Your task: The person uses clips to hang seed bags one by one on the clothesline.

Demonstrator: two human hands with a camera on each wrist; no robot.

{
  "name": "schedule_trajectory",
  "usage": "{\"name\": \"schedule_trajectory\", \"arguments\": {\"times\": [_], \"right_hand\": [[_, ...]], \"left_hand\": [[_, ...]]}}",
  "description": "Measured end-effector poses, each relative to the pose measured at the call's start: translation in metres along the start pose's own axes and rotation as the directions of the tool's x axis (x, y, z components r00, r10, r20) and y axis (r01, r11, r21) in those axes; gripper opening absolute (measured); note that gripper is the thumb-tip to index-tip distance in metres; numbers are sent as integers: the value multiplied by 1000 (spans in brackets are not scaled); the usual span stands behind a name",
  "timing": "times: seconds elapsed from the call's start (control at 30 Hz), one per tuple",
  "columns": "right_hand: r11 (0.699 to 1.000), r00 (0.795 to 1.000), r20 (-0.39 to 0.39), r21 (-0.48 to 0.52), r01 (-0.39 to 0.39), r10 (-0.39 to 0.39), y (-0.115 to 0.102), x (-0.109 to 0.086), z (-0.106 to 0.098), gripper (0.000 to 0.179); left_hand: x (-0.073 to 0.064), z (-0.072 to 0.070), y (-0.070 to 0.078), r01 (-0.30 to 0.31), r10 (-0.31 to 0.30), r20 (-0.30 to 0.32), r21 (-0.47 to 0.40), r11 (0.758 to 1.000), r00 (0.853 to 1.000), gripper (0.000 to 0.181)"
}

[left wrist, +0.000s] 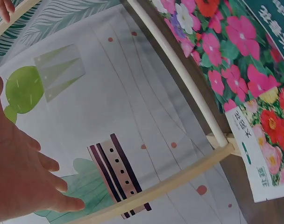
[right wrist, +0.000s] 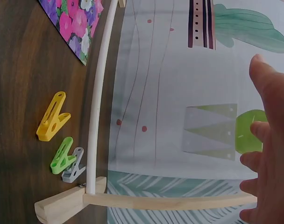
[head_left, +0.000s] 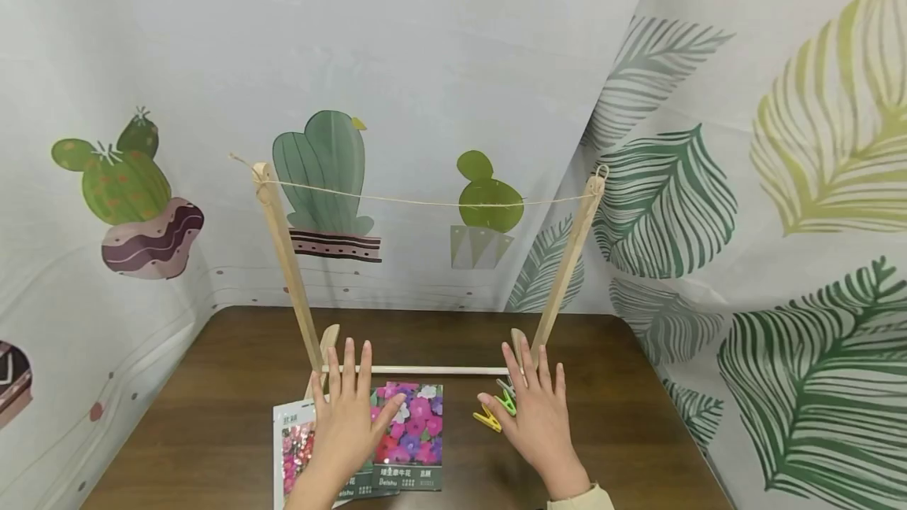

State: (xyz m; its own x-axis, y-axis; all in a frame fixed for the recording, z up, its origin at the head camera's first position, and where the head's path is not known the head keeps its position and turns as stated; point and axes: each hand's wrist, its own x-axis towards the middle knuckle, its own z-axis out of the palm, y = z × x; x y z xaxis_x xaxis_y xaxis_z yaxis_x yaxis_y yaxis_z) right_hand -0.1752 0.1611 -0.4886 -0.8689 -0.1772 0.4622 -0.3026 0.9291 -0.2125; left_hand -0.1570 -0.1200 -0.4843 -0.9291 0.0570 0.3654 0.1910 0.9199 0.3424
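Fingers spread, my left hand (head_left: 345, 423) is held above several flower seed packets (head_left: 409, 435) and grips nothing. My right hand (head_left: 540, 423), also spread and holding nothing, hovers by three clothespins. In the right wrist view these are a yellow clothespin (right wrist: 53, 116), a green clothespin (right wrist: 62, 155) and a grey clothespin (right wrist: 74, 165). Behind the hands stands a wooden frame with a left post (head_left: 289, 266), a right post (head_left: 569, 270) and a white crossbar (head_left: 439, 371) low down. A thin string (head_left: 418, 200) runs between the post tops, sagging slightly, with nothing hung on it.
Everything stands on a dark brown wooden table (head_left: 212, 408). A pale cloth with printed cacti (head_left: 319, 171) hangs behind it, and a leaf-patterned cloth (head_left: 779, 258) covers the right side. In the left wrist view, packets with pink flowers (left wrist: 240, 42) and red flowers (left wrist: 273, 126) overlap.
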Motion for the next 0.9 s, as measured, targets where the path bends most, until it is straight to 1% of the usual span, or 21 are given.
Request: {"name": "schedule_trajectory", "arguments": {"times": [0.2, 0.37, 0.57, 0.8, 0.9], "right_hand": [[999, 998, -45, 19, 34, -33, -2, 2, 2, 84], [997, 995, -76, 36, 66, -63, -3, 4, 4, 83], [997, 996, -60, 52, 63, -60, -2, 4, 6, 82], [994, 994, -70, 73, 84, -79, 0, 5, 9, 79], [992, 995, -59, 89, 85, -80, 1, 5, 10, 78]], "left_hand": [[3, -1, 7, 0, 0, 0, -44, 999, 1000, 92], [5, -1, 12, 5, -5, 6, -58, 998, 1000, 91], [4, 4, 15, 1, -3, -12, -84, 996, 1000, 92], [3, 9, 16, 4, -5, -11, -105, 994, 1000, 91], [4, 11, 17, -1, -1, -15, -102, 995, 1000, 90]]}}
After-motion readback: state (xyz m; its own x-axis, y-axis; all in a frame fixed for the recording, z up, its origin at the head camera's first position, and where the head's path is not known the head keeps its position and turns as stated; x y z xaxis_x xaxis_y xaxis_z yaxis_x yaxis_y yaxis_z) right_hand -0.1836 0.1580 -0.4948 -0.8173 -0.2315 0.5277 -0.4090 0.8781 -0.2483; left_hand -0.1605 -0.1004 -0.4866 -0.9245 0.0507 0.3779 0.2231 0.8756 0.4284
